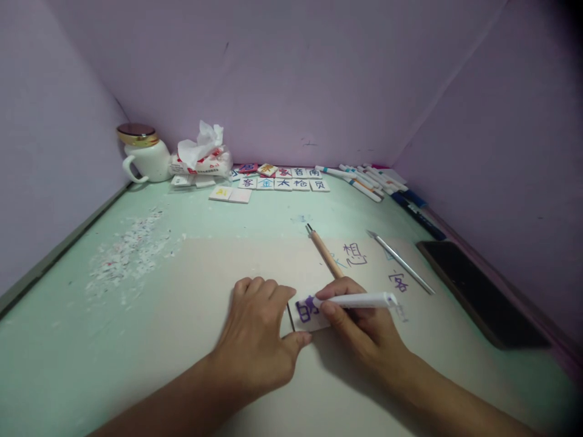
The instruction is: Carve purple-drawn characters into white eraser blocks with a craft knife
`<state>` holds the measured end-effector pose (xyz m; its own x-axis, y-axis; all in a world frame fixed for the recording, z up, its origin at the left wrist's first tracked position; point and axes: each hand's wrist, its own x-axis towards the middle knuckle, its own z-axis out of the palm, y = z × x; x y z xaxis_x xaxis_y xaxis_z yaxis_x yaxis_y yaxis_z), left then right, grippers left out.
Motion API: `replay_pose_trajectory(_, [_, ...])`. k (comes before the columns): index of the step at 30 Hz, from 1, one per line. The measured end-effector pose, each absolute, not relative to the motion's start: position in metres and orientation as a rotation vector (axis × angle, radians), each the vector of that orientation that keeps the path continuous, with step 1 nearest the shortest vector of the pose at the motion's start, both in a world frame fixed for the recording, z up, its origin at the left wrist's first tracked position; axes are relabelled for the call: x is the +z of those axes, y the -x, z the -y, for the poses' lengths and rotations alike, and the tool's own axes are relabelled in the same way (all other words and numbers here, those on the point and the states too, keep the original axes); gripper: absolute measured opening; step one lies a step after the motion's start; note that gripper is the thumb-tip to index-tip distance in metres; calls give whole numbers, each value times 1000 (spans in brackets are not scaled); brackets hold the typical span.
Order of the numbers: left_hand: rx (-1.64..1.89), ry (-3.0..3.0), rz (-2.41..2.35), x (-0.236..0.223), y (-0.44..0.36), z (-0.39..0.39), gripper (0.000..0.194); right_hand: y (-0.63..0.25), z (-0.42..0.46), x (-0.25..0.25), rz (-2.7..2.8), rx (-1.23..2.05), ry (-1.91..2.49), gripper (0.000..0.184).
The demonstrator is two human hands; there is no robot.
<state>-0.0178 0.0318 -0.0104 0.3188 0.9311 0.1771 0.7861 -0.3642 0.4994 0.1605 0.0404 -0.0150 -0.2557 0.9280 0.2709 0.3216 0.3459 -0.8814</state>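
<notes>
A small white square tile (pixel 300 323) bearing a purple character lies on the pale board (pixel 182 291). My left hand (pixel 257 337) grips its left side, index finger at the top edge and thumb at the bottom edge. In my right hand (pixel 359 321) is a white marker (pixel 362 300), pinched between thumb and fingers, its tip on the purple strokes. The tile's right part is hidden behind those fingers. Just beyond them lies a wooden-handled carving tool (pixel 324 250). Farther right rests a silver craft knife (pixel 403 262). Handwritten characters mark the board nearby.
Paper-like shavings (pixel 125 252) are scattered at the left. A lidded white mug (pixel 150 161) and a tissue pack (pixel 203 161) stand at the back. Several character tiles (pixel 283 184) line the rear, with markers (pixel 364 182) beside them. A dark phone (pixel 478 291) lies near the right wall.
</notes>
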Motion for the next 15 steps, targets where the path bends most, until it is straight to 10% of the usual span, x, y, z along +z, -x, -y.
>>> replay_pose_trajectory(15, [617,-2287,-1516,-11,19,-32,35,-163,-40,-15,1644,972,1146,9])
